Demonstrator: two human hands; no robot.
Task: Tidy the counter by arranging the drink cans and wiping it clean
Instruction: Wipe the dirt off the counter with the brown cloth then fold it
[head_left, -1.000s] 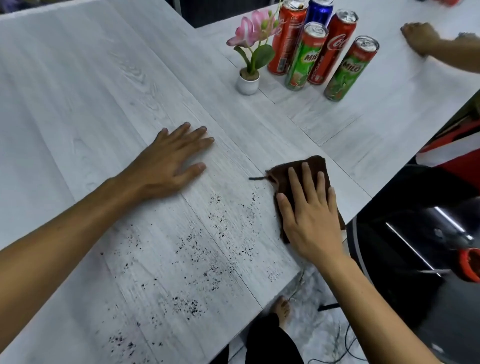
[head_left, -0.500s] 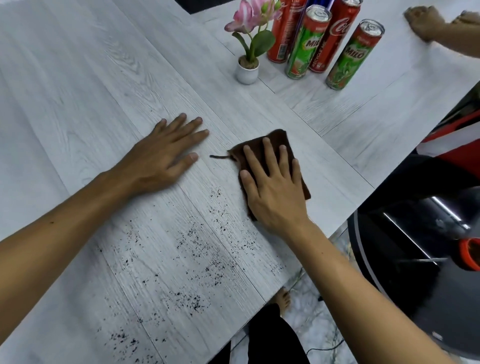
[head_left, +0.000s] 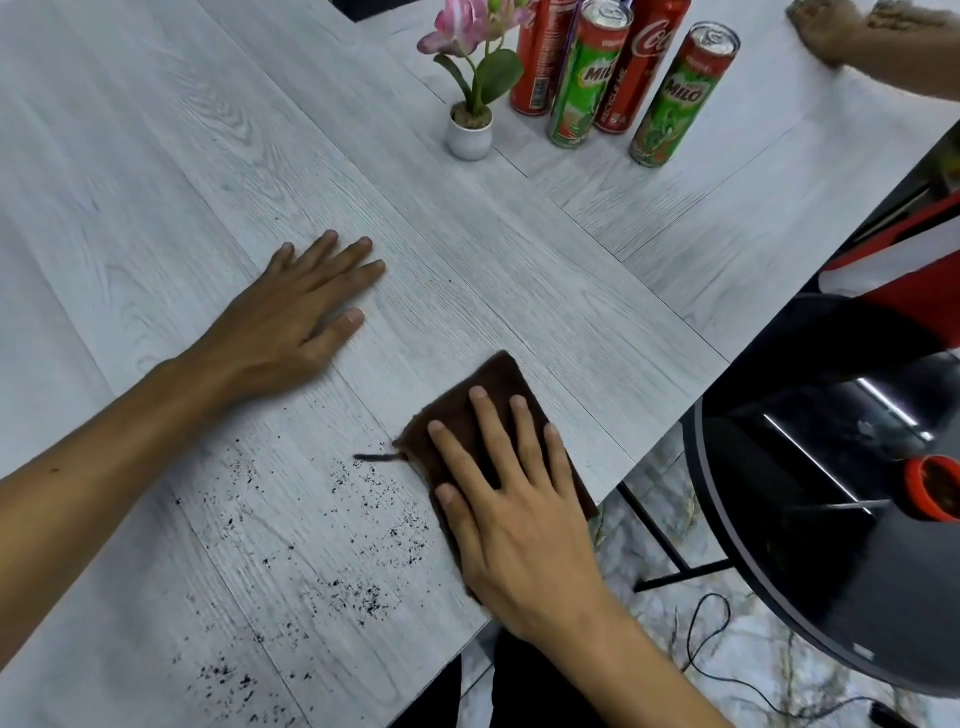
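My right hand (head_left: 511, 514) lies flat, fingers spread, pressing a brown cloth (head_left: 485, 395) onto the white wood-grain counter (head_left: 182, 156) near its right edge. My left hand (head_left: 296, 312) rests palm down on the counter, holding nothing. Black crumbs (head_left: 363, 561) are scattered over the counter to the left of the cloth and toward me. At the far end stand several drink cans close together: two green Milo cans (head_left: 584, 78) (head_left: 680, 98) in front of two red cola cans (head_left: 631, 67) (head_left: 537, 62).
A small white pot with a pink flower (head_left: 470, 130) stands just left of the cans. Another person's hand (head_left: 831, 31) rests on the counter at the top right. Off the right edge are a dark round object (head_left: 831, 519) and a red-rimmed cup (head_left: 935, 488).
My right hand has slid the cloth along the counter, first away from the edge toward my left hand, then back toward me and the right edge. My left hand has stayed put.
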